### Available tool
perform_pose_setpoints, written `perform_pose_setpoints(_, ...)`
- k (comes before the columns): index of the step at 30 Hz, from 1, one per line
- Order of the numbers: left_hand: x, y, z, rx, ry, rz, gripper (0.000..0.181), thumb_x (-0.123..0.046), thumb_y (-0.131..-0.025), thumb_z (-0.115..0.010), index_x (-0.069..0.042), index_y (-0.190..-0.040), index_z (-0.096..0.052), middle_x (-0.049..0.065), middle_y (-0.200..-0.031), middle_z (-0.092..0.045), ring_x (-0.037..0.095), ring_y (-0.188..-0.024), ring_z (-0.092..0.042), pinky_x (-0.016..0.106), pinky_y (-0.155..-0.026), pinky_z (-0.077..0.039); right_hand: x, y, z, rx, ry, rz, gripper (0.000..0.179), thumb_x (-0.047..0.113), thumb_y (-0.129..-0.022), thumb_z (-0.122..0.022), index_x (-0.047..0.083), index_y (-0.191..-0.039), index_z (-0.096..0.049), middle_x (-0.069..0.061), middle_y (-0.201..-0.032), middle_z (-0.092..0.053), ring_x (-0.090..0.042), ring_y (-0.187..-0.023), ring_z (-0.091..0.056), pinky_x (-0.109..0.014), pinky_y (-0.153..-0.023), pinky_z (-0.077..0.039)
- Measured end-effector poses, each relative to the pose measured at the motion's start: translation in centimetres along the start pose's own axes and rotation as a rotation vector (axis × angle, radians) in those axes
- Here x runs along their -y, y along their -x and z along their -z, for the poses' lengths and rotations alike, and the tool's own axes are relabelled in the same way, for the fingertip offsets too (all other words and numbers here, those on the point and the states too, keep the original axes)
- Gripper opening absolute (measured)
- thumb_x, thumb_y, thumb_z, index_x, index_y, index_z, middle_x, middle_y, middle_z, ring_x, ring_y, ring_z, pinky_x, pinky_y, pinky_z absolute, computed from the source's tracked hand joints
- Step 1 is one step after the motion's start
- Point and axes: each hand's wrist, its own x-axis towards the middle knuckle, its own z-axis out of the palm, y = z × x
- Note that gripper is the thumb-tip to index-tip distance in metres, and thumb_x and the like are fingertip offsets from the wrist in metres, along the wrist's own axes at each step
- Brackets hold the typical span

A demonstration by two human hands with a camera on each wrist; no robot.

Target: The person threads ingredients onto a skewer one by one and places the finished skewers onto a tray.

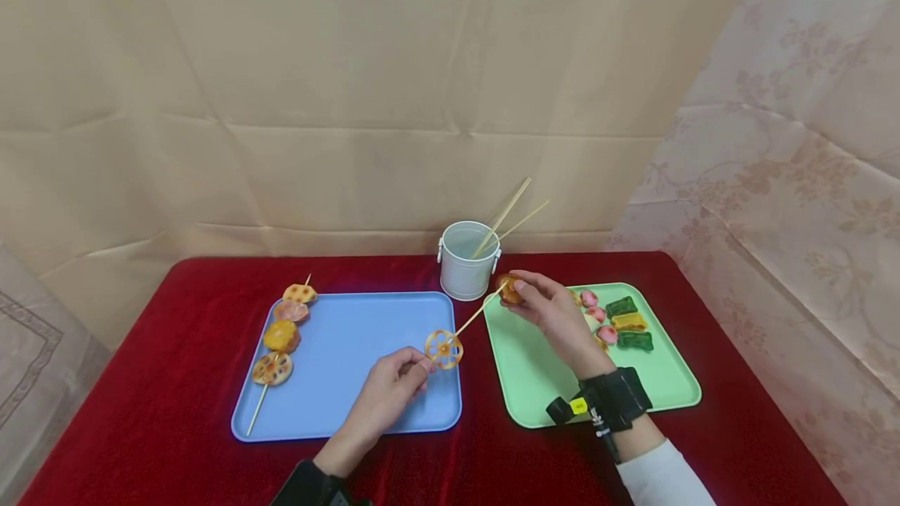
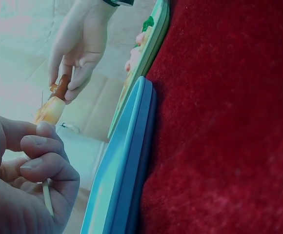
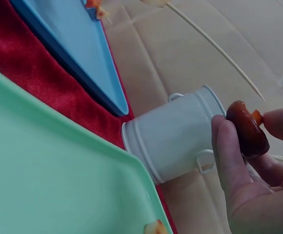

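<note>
My left hand (image 1: 395,387) grips a bamboo skewer (image 1: 478,312) by its lower part, above the right end of the blue tray (image 1: 337,365). One lotus root slice (image 1: 444,349) is threaded on this skewer, just past the fingertips. Between the thumb and fingers of my right hand (image 1: 555,322) is a glossy brown mushroom (image 3: 246,129), beside the skewer's pointed end. A small gap separates point and mushroom in the right wrist view. In the left wrist view the skewer's lower end (image 2: 48,199) sticks out below the curled fingers.
A loaded skewer (image 1: 281,336) with several food pieces lies along the blue tray's left edge. Several colourful pieces (image 1: 629,322) sit on the green tray (image 1: 527,381). Behind, a white bucket (image 1: 466,276) holds bare skewers (image 1: 508,213) leaning right. Red cloth (image 1: 176,381) covers the table.
</note>
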Motion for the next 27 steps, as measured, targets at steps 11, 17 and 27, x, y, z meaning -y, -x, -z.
perform_pose_setpoints(11, 0.1, -0.1, -0.1, 0.01, -0.02, -0.013, 0.015, -0.015, -0.098, -0.066, -0.002, -0.093, -0.071, 0.0, -0.068, -0.058, 0.008, -0.058, -0.048, 0.023, -0.055, -0.036, 0.6, -0.3, -0.3, -0.039, 0.026, 0.012, 0.049, 0.023, -0.106, -0.06, -0.003, -0.146, -0.049, -0.024, -0.138, -0.056, -0.02, -0.11, -0.07, -0.031, -0.095, -0.054)
perform_pose_setpoints(17, 0.0, -0.1, -0.1, 0.006, -0.035, -0.008, 0.015, -0.015, -0.098, -0.066, -0.002, -0.093, -0.071, 0.0, -0.068, -0.058, 0.007, -0.057, -0.046, 0.023, -0.055, -0.035, 0.7, -0.3, -0.5, -0.042, 0.024, 0.012, 0.048, 0.021, -0.105, -0.062, -0.003, -0.145, -0.05, -0.023, -0.139, -0.055, -0.02, -0.11, -0.069, -0.032, -0.096, -0.054)
perform_pose_setpoints(27, 0.0, 0.0, -0.1, -0.002, -0.018, 0.001, 0.015, -0.015, -0.099, -0.065, -0.002, -0.094, -0.07, 0.002, -0.068, -0.058, 0.01, -0.057, -0.048, 0.023, -0.056, -0.036, 0.5, -0.2, -1.0, -0.008, 0.006, 0.023, 0.048, 0.018, -0.104, -0.064, -0.004, -0.144, -0.051, -0.022, -0.135, -0.057, -0.022, -0.111, -0.067, -0.033, -0.095, -0.055)
